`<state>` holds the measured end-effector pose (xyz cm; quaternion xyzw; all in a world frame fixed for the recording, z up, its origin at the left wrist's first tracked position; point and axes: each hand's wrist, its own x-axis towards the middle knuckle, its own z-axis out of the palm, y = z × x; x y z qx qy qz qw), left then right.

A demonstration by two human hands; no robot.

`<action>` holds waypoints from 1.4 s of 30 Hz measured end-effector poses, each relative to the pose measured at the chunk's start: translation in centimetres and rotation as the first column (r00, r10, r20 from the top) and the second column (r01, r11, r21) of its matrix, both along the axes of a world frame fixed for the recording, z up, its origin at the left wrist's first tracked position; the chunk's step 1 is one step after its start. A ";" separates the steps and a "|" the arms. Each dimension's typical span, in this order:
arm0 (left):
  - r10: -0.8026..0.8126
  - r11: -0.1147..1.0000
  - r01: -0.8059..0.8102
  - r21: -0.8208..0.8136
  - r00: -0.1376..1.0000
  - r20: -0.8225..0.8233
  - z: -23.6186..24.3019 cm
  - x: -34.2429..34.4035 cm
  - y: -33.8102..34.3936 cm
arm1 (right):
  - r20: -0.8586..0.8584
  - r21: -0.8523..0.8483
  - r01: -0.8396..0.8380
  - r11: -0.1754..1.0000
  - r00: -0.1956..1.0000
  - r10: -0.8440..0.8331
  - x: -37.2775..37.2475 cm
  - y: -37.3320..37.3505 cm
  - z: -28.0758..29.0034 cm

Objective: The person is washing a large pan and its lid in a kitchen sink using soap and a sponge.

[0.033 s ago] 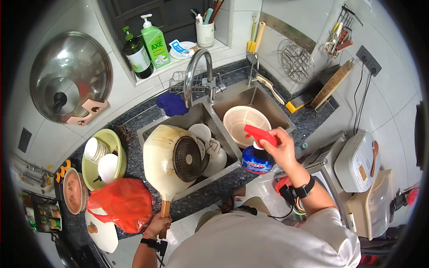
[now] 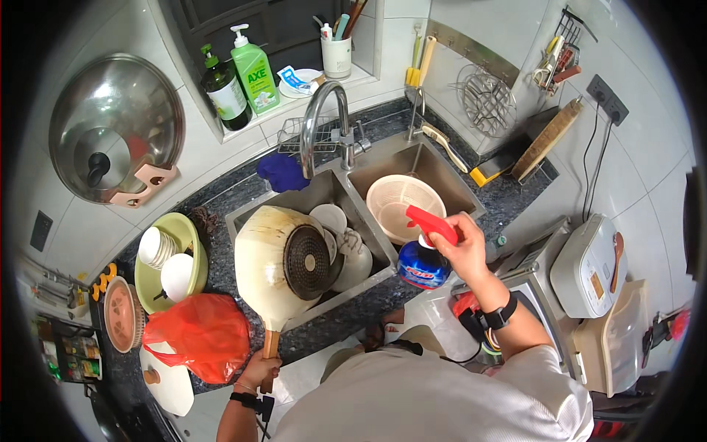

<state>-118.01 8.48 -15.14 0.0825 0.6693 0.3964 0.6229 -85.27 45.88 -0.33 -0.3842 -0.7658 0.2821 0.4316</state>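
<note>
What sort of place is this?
Most likely a home kitchen: a double sink with dishes in it, a rice cooker at the right, and a big lid hung on the tiled wall.

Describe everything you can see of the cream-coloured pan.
The cream-coloured pan has brown-stained outer walls, a dark, round, patterned base plate and a wooden-looking handle pointing toward the person. It is tipped with its underside showing, over the left sink basin. The left hand grips the handle. Its inside is hidden, and whether it touches the sink is unclear.
</note>
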 end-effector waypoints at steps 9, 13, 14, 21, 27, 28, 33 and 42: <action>-0.015 0.999 0.011 -0.045 0.996 -0.093 1.8 1.4 1.6 | -0.197 -0.099 -0.314 0.944 0.936 0.291 1.7 0.8 -4.2; -0.054 0.998 0.052 -0.023 0.993 -0.110 2.3 1.7 1.7 | -0.264 -0.301 -0.494 0.815 0.865 0.427 0.0 1.8 -5.0; -0.075 0.997 0.073 -0.025 0.992 -0.104 2.5 1.7 2.0 | -0.286 -0.356 -0.553 0.753 0.832 0.476 -0.5 2.3 -4.6; -0.089 0.996 0.089 -0.008 0.989 -0.118 2.8 1.7 2.1 | -0.074 -0.194 -0.658 0.728 0.750 0.658 -5.3 2.1 -2.7; -0.050 0.998 0.052 0.019 0.995 -0.083 2.7 2.4 2.5 | -0.063 -0.227 -0.748 0.624 0.650 0.757 -10.3 0.0 -3.0; -0.041 0.999 0.043 0.023 0.995 -0.096 2.6 2.6 2.6 | -0.062 -0.225 -0.750 0.622 0.648 0.759 -10.9 -0.3 -3.1; -0.075 0.996 0.080 0.038 0.989 -0.130 1.9 3.1 3.4 | 0.312 -0.214 -0.800 0.561 0.488 0.815 -12.9 -1.0 -4.1; -0.116 0.991 0.123 0.056 0.987 -0.111 1.5 2.9 4.1 | 0.400 -0.245 -0.749 0.615 0.499 0.768 -12.5 -2.2 -3.3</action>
